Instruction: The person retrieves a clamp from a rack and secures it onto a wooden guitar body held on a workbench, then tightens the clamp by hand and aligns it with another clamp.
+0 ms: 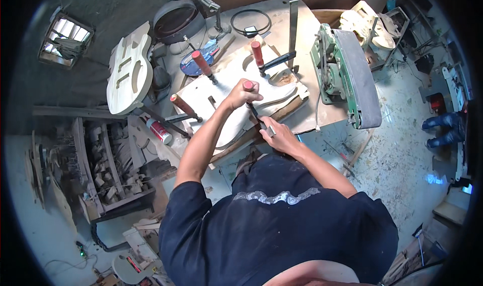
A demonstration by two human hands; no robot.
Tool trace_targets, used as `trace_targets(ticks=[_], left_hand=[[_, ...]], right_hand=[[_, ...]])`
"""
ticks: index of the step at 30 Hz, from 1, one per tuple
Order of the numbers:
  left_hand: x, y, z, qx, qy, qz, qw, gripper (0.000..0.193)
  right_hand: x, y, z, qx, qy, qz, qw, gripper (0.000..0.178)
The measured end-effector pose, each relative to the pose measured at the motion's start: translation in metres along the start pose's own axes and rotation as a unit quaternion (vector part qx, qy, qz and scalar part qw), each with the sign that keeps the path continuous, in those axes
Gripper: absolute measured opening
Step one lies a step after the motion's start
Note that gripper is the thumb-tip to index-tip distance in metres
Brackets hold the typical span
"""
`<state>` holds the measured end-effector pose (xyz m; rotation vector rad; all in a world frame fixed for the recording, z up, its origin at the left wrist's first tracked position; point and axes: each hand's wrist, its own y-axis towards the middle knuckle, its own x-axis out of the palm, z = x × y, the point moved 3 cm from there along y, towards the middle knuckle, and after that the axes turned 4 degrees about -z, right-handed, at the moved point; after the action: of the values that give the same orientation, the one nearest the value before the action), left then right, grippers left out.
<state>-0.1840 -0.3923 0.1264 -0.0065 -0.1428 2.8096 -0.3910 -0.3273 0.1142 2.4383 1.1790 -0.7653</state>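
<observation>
A pale wooden guitar body (234,117) lies on the workbench, pressed down by several bar clamps with red handles. My left hand (242,93) is closed round the red handle of the nearest bar clamp (254,114), at the body's near edge. Lower on that clamp, my right hand (282,136) grips its dark bar, by the bench edge. The other clamps stand around the body: one red handle (203,63) at the far left, another red handle (257,52) at the far side, and a third red handle (182,104) at the left edge.
A green belt sander (352,79) stands right of the bench (309,39). Another guitar body (130,77) leans at the left, near a red-and-white bottle (159,130). A wooden bin (113,160) holds scraps. At the far right stand a person's jeans-clad legs (445,127).
</observation>
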Motion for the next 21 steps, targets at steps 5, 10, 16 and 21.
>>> trace_targets(ticks=[5,10,16,21], left_hand=[[0.009,-0.005,-0.005,0.008,-0.039,0.091,0.995,0.040],[0.042,-0.022,-0.016,-0.020,0.057,0.343,0.938,0.027],[0.056,-0.040,-0.025,0.038,0.133,0.405,0.904,0.031],[0.050,-0.038,-0.043,0.012,0.103,0.360,0.927,0.039]], right_hand=[[-0.006,-0.001,-0.009,0.051,-0.019,-0.031,0.998,0.041],[-0.021,-0.006,-0.010,0.047,0.006,-0.097,0.994,0.061],[-0.077,0.025,0.003,0.095,0.265,-0.076,0.957,0.068],[-0.080,0.121,-0.013,-0.077,0.324,-0.187,0.924,0.075]])
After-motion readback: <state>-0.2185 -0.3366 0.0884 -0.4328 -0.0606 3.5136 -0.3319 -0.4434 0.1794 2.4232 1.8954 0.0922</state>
